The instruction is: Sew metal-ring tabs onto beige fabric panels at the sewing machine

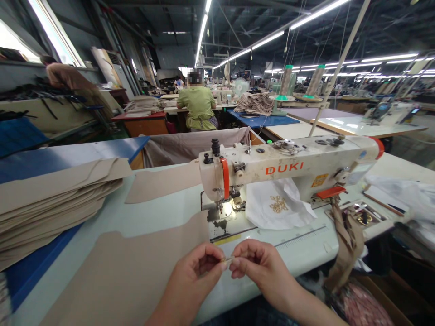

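Over the near side of the pale tabletop [163, 216], squarely in front of me, I have a small pale strip [229, 260] pinched between my two hands, each thumb closed against its forefinger. My left hand [197, 269] has the left end and my right hand [263, 265] the right, so its long axis runs across my body from one set of fingertips to the other, tipped up slightly toward the right. Only a short length shows between them, and at this size I can't fairly say whether it is thread, tape or a scrap of cloth. Beyond it, away from me and a touch to the left, lies the lit needle area [223, 209] of the sewing machine [258, 165], clear of my fingers; my left fingertips line up with it more closely than my right. On the left, a large beige panel [129, 262] lies flat, one corner reaching toward the metal plate [219, 226] under the needle, and my left hand is the nearer to it. Past my right hand, beneath the machine's arm, sits a white cloth [261, 203] with a gold motif, apart from my fingers.
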Demonstrator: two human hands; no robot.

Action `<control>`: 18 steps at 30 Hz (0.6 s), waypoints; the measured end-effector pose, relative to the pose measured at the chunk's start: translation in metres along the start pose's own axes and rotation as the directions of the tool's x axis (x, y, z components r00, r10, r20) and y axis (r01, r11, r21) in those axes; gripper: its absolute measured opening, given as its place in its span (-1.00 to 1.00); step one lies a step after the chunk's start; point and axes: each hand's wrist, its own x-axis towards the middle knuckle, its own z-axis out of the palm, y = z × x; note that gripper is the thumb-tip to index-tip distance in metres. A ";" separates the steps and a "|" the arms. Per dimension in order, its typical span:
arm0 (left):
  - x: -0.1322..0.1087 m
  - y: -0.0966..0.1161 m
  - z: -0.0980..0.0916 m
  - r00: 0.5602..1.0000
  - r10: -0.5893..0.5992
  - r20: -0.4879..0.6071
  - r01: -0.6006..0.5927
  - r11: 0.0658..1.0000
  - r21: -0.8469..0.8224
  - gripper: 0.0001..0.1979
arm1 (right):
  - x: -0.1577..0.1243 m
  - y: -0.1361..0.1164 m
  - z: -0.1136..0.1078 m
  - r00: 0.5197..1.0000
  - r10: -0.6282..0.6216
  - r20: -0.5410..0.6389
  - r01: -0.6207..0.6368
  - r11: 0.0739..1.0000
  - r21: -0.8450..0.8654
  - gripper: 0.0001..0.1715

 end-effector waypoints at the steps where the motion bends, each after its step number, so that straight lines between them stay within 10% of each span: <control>1: 0.000 -0.003 -0.001 1.000 -0.017 0.016 0.017 1.000 -0.020 -0.85 | 0.000 0.001 0.001 1.000 -0.009 0.000 0.009 1.000 -0.007 -0.65; 18: -0.006 0.006 0.000 0.990 0.132 0.053 -0.142 0.922 0.360 -0.85 | -0.005 0.005 -0.001 0.979 -0.197 -0.047 0.148 0.855 -0.498 -0.85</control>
